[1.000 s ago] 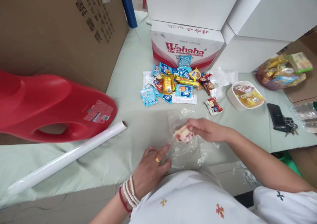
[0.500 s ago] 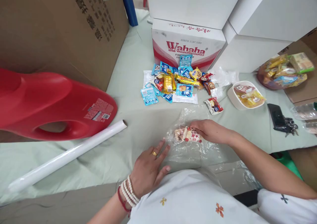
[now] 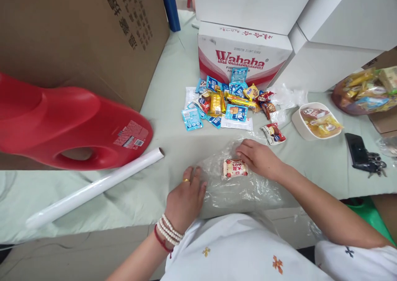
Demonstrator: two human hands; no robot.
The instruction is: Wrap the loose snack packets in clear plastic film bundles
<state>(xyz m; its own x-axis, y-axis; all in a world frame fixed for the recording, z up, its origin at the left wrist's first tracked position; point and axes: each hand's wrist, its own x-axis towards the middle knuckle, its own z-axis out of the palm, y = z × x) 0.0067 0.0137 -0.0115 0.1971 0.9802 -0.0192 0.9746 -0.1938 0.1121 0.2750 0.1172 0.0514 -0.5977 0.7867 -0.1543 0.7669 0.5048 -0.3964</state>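
Observation:
A clear plastic bag [image 3: 214, 190] lies spread on the table in front of me. On or inside it rests a small cream snack packet [image 3: 235, 169] with red print; I cannot tell which. My left hand [image 3: 186, 194], wearing a ring and bead bracelets, has its bent fingers closed on the bag's left edge. Just beyond the packet's right end, my right hand [image 3: 259, 159] pinches the plastic, its fingertips partly hidden. Nearest to that hand is a red and white snack packet [image 3: 273, 133]. A pile of blue, yellow and red snack packets [image 3: 221, 103] lies farther back.
A Wahaha carton [image 3: 245, 57] stands behind the pile, with white boxes around it. To the left are a large red jug [image 3: 93, 123] and a white roll [image 3: 99, 188]. On the right sit a white bowl [image 3: 299, 126] of snacks, a plastic basket [image 3: 344, 101] and keys [image 3: 376, 161].
My right hand has let go of the cream packet and now holds the plastic beside it. The left hand's spread fingers have closed on the bag's edge, and the bag is stretched wider leftward.

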